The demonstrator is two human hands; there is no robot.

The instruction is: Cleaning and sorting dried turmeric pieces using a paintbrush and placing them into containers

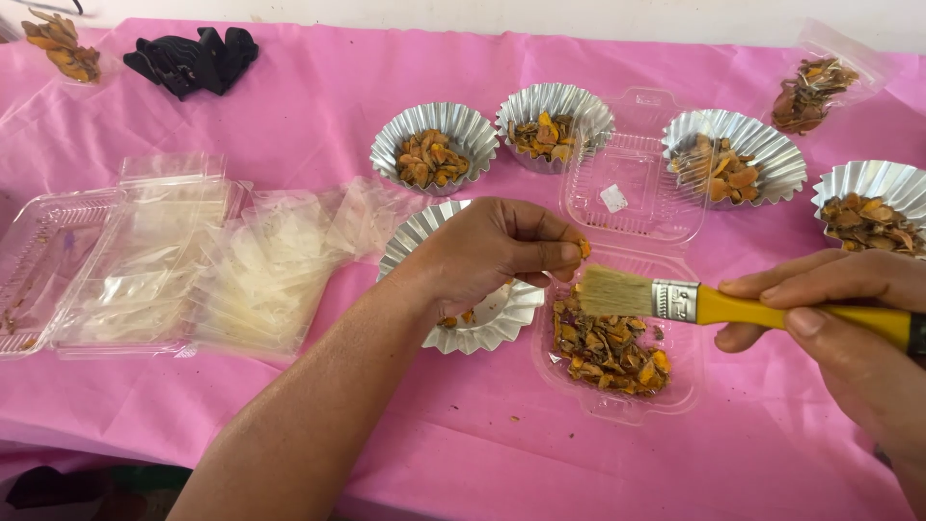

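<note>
My left hand [487,253] pinches a small orange dried piece [583,248] between thumb and finger, over a fluted foil cup [482,328] that holds a few pieces. My right hand [849,328] grips a yellow-handled paintbrush [675,299]; its pale bristles point left, just under the pinched piece. Below the bristles, the lower half of an open clear plastic clamshell [617,357] holds a heap of orange-brown dried pieces. Its lid half [632,188] lies open behind.
Several foil cups with dried pieces [434,150] [552,125] [735,159] [871,207] stand along the back on the pink tablecloth [318,106]. Clear bags and containers [174,260] pile at left. A filled bag [815,87] lies back right, a black object [193,60] back left.
</note>
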